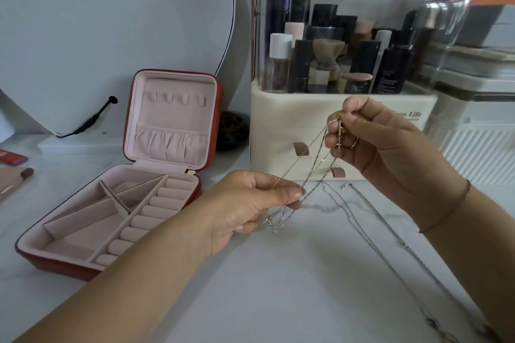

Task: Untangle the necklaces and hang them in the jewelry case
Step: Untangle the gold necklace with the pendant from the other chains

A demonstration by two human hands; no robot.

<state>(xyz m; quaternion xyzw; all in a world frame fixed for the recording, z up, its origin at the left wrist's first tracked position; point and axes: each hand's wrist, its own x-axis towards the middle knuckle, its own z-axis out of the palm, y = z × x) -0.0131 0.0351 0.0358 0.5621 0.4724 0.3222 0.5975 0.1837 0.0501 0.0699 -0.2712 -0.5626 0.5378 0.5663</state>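
Observation:
Thin gold and silver necklaces [313,164] stretch tangled between my two hands above the white table. My left hand [250,203] pinches the lower ends of the chains, whose clasps dangle below the fingers. Higher up, my right hand [373,142] grips the upper bunch of the chains in curled fingers. Another silver necklace [390,234] lies loose on the table under my right forearm. The red jewelry case [178,161] stands open at the left, its pink lid upright with several small hooks [175,97] and a gathered pocket.
A cream cosmetics organizer [342,120] with bottles under a clear cover stands behind my hands. A round mirror [111,22] leans at the back left, with a dark round dish [234,131] beside the case. A brush [16,178] lies at the far left edge.

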